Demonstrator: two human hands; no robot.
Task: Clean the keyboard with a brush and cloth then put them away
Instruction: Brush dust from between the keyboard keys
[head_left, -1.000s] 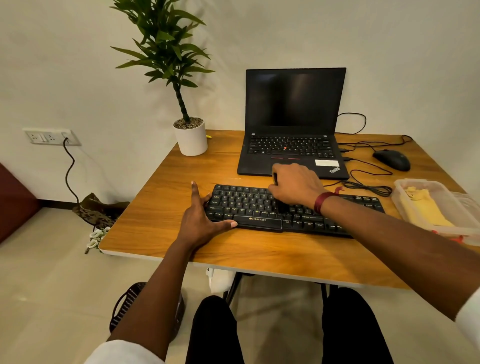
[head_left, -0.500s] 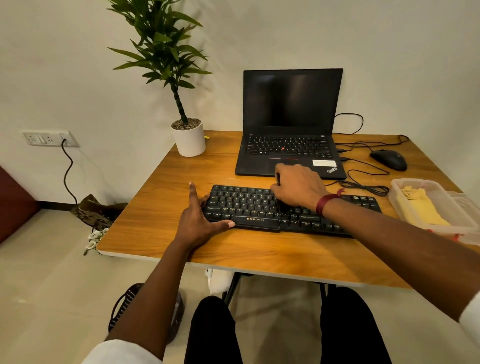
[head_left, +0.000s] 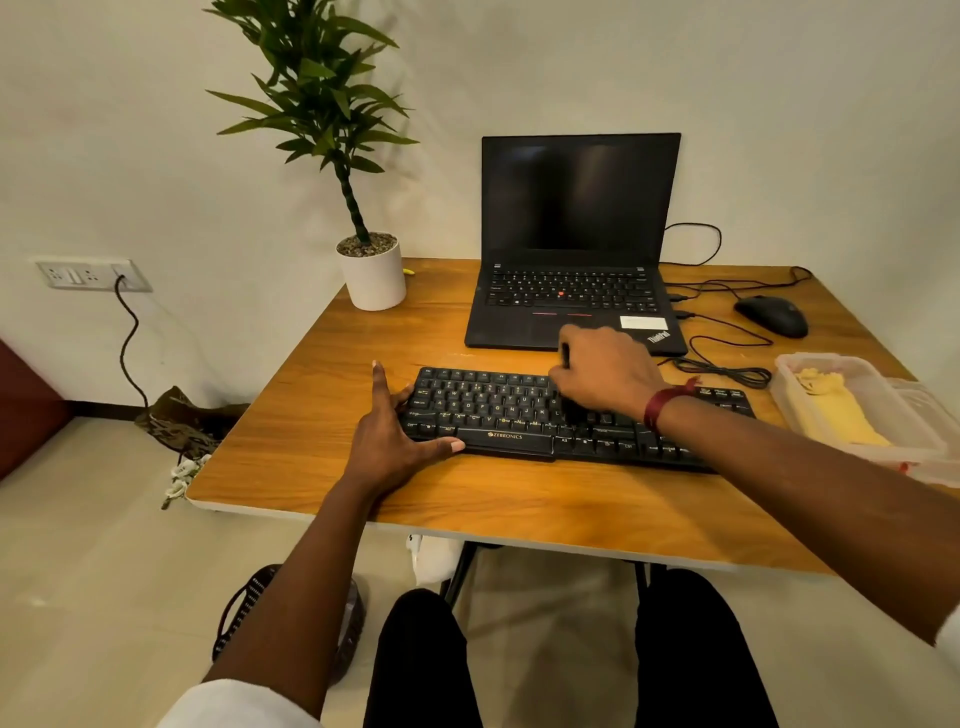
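Note:
A black keyboard (head_left: 498, 410) lies across the middle of the wooden desk (head_left: 322, 415). My left hand (head_left: 395, 431) braces its left end, fingers straight along the side and thumb along the front edge. Over the keys right of centre, my right hand (head_left: 605, 376) grips a dark brush (head_left: 565, 354); only the handle tip shows above the fingers and dark bristles touch the keys below. A yellow cloth (head_left: 836, 410) lies in a clear plastic box (head_left: 930, 441) at the desk's right edge.
A black laptop (head_left: 576, 249) stands open behind the keyboard. A potted plant (head_left: 371, 270) stands at the back left. A mouse (head_left: 771, 314) and coiled cables (head_left: 727, 371) lie at the back right. My knees are under the front edge.
My right hand with the brush has shifted slightly to the right along the keys. My left hand stays at the keyboard's left end.

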